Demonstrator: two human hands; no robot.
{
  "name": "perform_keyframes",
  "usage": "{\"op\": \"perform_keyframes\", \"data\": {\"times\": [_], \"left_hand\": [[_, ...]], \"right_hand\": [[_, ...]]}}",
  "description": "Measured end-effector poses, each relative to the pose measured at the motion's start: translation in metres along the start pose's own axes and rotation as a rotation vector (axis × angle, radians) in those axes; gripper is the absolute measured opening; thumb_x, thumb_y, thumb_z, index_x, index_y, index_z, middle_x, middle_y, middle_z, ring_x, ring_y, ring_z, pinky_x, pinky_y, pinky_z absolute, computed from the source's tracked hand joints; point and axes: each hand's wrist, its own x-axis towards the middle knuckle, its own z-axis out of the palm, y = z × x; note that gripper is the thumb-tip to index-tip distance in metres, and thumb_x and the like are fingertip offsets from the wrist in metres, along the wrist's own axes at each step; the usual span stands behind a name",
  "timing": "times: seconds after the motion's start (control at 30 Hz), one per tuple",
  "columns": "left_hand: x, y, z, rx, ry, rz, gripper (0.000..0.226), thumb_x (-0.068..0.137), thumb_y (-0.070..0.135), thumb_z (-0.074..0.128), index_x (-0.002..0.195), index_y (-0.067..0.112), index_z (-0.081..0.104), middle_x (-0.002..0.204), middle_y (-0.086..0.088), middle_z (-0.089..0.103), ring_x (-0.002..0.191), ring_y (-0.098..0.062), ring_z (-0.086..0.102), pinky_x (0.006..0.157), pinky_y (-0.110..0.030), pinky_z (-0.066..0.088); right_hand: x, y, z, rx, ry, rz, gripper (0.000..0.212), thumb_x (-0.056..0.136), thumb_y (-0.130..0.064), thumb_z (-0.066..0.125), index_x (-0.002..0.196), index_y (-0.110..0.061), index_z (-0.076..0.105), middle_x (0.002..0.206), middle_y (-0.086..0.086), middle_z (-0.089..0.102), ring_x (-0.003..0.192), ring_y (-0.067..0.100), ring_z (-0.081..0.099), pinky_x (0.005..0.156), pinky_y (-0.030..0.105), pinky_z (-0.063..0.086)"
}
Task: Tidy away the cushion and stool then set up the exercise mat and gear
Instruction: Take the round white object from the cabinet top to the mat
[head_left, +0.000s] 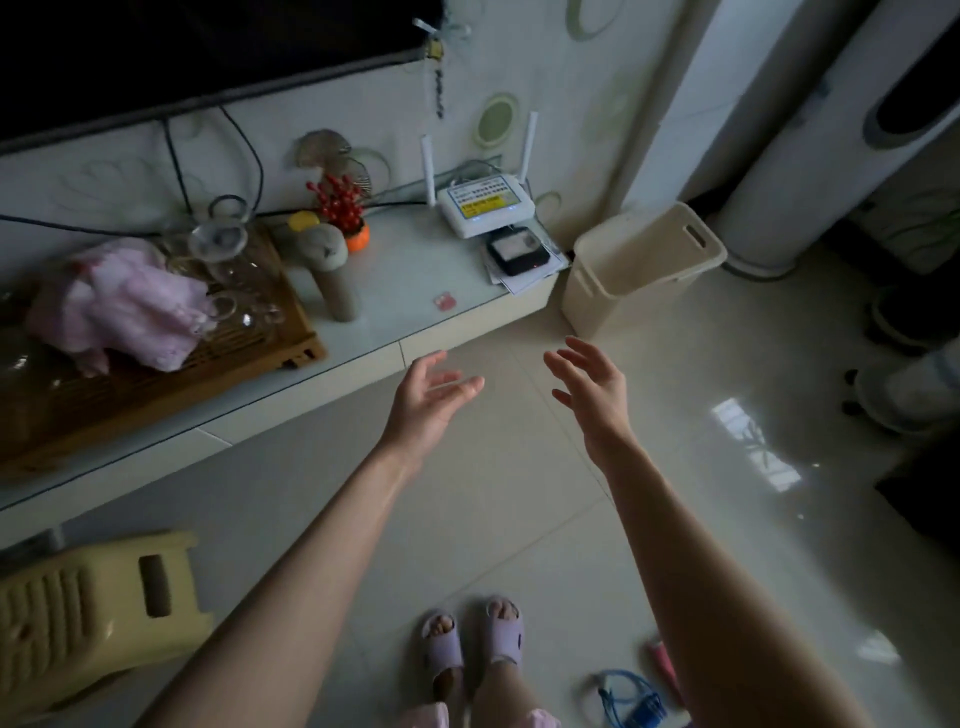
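- both hands are held open and empty over bare floor: left hand (434, 397), right hand (589, 395).
- the stool (88, 618) is seen low at the left, well apart, nearer the left hand.
- no cushion or mat is seen.

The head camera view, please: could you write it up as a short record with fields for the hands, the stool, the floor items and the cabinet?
left hand: left hand open, empty, raised over the floor
right hand: right hand open, empty, fingers spread
stool: yellow plastic stool at lower left, beside the low cabinet
floor items: blue cord near the slippers; cream bin at the cabinet's end
cabinet top: wooden tea tray with pink cloth, router
mat: not in view
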Motion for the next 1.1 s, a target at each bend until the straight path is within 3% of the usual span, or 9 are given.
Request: {"op": "perform_keyframes", "data": {"times": [0.4,0.57,0.8,1.1], "left_hand": [[0.07,0.017,-0.089,-0.123,0.26,-0.042,0.054,0.08,0.023,0.072,0.128,0.02,0.047,0.122,-0.006,0.059,0.096,-0.007,0.06,0.079,-0.023,0.045],[0.111,0.031,-0.109,-0.163,0.315,-0.075,0.065,0.073,0.033,0.076,0.13,0.02,0.046,0.122,-0.005,0.058,0.099,-0.006,0.06,0.078,-0.023,0.044],[0.162,0.04,-0.135,-0.185,0.41,-0.095,0.042,0.083,0.02,0.069,0.12,0.021,0.049,0.12,-0.007,0.057,0.094,-0.005,0.057,0.085,-0.027,0.046],[0.214,0.029,-0.162,-0.228,0.453,-0.158,0.042,0.082,0.025,0.07,0.117,0.025,0.047,0.114,0.0,0.058,0.099,-0.005,0.056,0.085,-0.028,0.044]], "right_hand": [[0.088,-0.032,0.135,-0.091,-0.25,0.02,0.042,0.086,-0.02,0.068,0.126,-0.014,0.055,0.114,0.003,0.062,0.086,0.002,0.061,0.086,0.035,0.049],[0.138,-0.045,0.184,-0.131,-0.351,0.035,0.041,0.086,-0.02,0.068,0.124,-0.016,0.056,0.121,0.009,0.061,0.097,0.015,0.062,0.087,0.036,0.049],[0.195,-0.051,0.239,-0.21,-0.462,0.058,0.043,0.085,-0.022,0.069,0.126,-0.016,0.056,0.123,0.01,0.062,0.093,0.009,0.062,0.087,0.036,0.05],[0.24,-0.039,0.289,-0.304,-0.575,0.083,0.06,0.078,-0.039,0.072,0.131,-0.016,0.052,0.126,0.008,0.06,0.102,0.014,0.06,0.084,0.032,0.05]]}}
